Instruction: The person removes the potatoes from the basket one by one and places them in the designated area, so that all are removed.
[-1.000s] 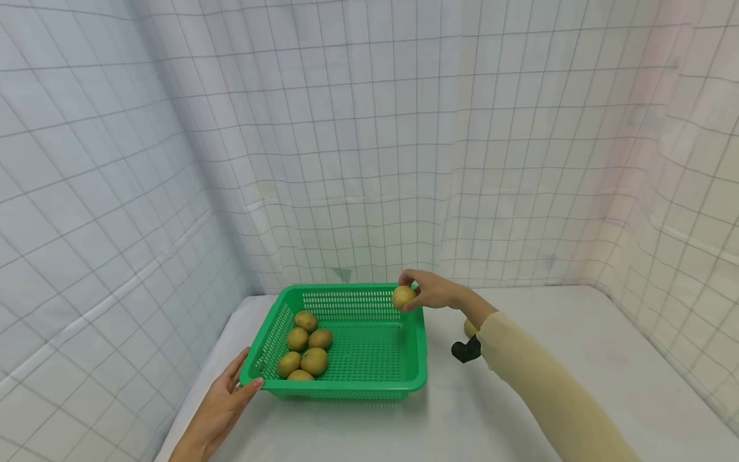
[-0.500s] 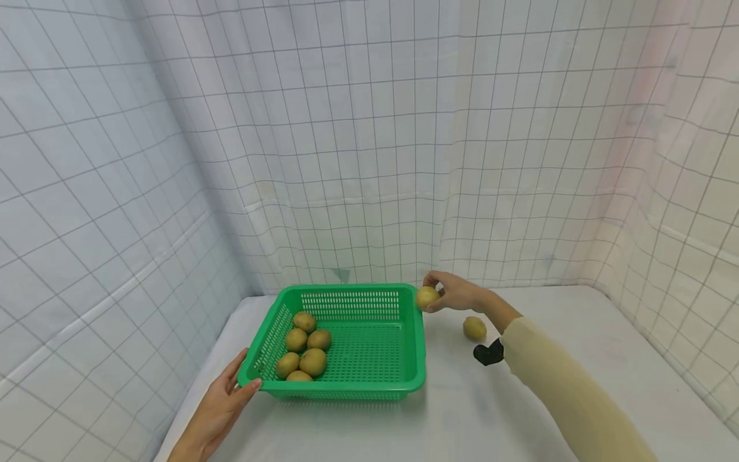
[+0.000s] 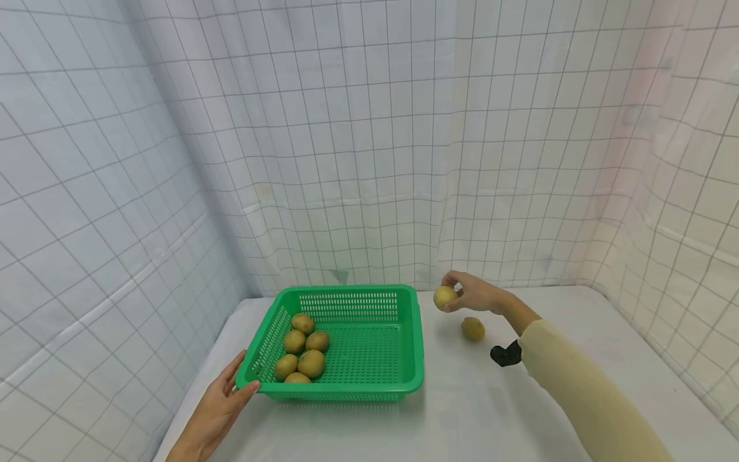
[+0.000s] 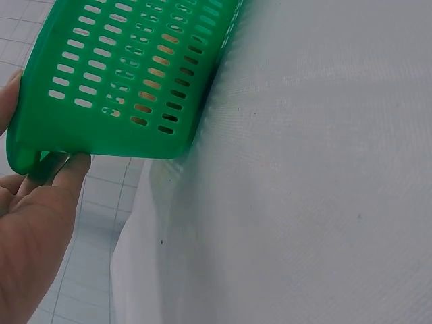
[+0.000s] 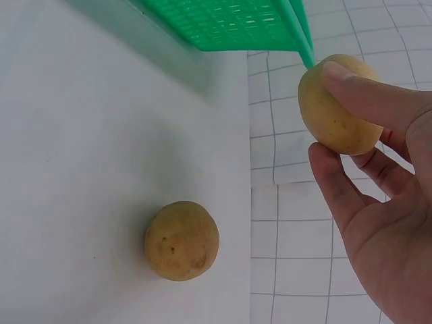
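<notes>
Pinching one potato (image 3: 443, 298) with our right hand (image 3: 478, 295), we hold it over the white table (image 3: 462, 414), just right of the green basket (image 3: 340, 387). Another potato (image 3: 473, 328) lies below and nearer us. Our left hand (image 3: 216, 407) grips the basket's near left corner.

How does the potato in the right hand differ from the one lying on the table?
The held potato is gripped by the right hand, off the table; the lying potato rests on it, untouched. The lying potato shows small dark pits; the held potato only faint specks. Both are yellowish-brown and outside the basket.
</notes>
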Motion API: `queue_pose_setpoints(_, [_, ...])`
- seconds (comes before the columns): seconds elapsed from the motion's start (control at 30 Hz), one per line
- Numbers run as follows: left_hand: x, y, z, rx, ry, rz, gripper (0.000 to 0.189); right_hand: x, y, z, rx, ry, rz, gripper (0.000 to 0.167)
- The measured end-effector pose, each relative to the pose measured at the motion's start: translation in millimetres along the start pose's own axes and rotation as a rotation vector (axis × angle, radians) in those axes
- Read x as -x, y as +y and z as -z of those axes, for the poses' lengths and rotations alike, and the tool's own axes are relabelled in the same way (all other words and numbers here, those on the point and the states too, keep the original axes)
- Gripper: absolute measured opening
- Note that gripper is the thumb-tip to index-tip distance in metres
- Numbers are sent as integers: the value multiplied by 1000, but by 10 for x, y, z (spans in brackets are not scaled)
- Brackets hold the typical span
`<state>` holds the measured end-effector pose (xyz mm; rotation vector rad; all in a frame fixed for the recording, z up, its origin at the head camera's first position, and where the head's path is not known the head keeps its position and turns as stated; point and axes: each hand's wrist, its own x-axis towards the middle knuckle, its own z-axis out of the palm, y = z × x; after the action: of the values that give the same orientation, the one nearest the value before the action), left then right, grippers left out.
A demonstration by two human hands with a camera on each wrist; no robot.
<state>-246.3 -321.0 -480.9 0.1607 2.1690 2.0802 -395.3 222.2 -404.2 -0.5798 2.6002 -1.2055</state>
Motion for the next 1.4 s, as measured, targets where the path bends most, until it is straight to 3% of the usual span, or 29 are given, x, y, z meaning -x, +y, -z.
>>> queue_pose_setpoints(0.5, [-1, 0, -3, 9, -10, -8, 86, 313, 437, 181, -3, 59, -79, 46])
queue_pose_setpoints(0.73, [10, 1, 4, 16, -7, -7, 86, 448, 624, 230, -4, 79, -70, 44])
queue_pose_setpoints(1.4, [26, -6, -26, 18, 3, -27, 85, 663, 1077, 174, -29, 91, -136, 46])
